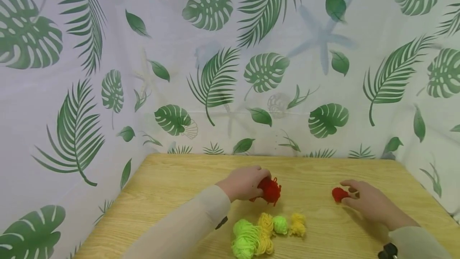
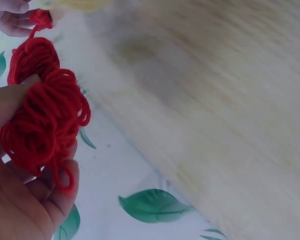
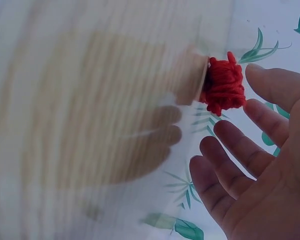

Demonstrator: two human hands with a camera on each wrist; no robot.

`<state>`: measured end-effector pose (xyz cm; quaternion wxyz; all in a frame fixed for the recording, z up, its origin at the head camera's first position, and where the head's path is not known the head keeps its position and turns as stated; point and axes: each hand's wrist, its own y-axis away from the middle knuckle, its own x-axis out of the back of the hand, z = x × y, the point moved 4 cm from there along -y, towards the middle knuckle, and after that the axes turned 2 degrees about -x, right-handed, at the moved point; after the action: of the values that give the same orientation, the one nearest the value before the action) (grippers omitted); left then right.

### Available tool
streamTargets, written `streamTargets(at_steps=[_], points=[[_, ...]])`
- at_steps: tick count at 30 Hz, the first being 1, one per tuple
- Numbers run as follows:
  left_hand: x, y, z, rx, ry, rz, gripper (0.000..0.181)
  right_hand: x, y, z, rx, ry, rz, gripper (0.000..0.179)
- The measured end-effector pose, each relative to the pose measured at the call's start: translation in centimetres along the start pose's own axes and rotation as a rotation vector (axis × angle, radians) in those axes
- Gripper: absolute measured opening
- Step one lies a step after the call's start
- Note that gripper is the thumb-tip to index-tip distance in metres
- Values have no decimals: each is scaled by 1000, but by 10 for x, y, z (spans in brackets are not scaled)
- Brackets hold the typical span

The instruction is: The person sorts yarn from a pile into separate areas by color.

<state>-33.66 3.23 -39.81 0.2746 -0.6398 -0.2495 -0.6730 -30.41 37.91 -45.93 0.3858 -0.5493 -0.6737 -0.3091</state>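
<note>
One red skein partly behind left hand

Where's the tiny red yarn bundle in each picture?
Head view: the small red yarn bundle is right of centre, in the lower half.
Left wrist view: the small red yarn bundle is near the top left corner, above the larger red yarn bundle.
Right wrist view: the small red yarn bundle is upper right.
Shared landmark: the right hand, beside it every time.

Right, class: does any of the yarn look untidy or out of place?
Nothing looks spilled. The red yarn bundle in the left hand looks slightly untidy: loose loops stick out from it.
</note>
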Motion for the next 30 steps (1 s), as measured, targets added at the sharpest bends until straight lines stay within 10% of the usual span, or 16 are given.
streamTargets(at_steps=[16,30], points=[[-3,-72,45,50,84,44,26,2,0,5,-31,-18,14,59],[-42,-130,86,135,23,49,25,-1,-3,6,-87,-20,12,59]])
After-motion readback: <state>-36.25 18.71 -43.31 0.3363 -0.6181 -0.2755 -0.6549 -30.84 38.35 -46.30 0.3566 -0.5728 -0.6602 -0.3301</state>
